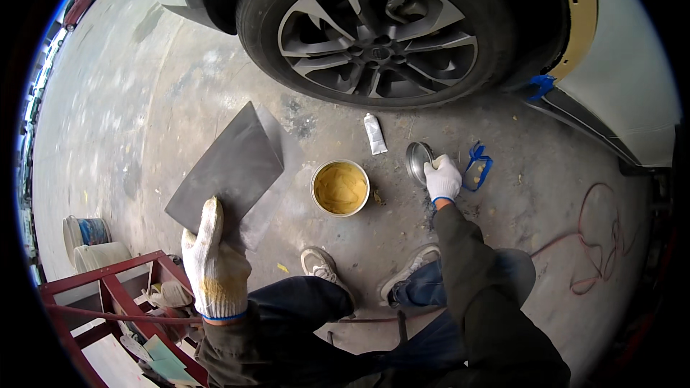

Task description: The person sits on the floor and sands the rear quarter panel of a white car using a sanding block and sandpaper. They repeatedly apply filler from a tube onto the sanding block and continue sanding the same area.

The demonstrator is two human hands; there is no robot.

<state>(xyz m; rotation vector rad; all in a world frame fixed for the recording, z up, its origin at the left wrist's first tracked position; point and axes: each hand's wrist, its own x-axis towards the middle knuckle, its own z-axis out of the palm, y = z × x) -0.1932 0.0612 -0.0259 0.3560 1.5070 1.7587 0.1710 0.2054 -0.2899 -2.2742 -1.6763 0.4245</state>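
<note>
My left hand (213,259), in a stained white work glove, grips the near edge of a flat dark grey board (230,162), thumb on top. The board is tilted above the floor. To the right, my gloved right hand (442,178) holds a round metal lid (417,163) by its right side, low at the floor. Between my hands stands an open can of yellowish-tan paste (341,188). Beyond it lies a white tube (375,134). A tangle of blue tape (477,166) is just right of my right hand.
A car wheel (377,36) stands ahead, with a body panel (632,50) carrying tan filler at right. At lower left are a red metal frame cart (111,294) with tools and two buckets (86,233). A reddish hose (593,244) coils on the floor at right.
</note>
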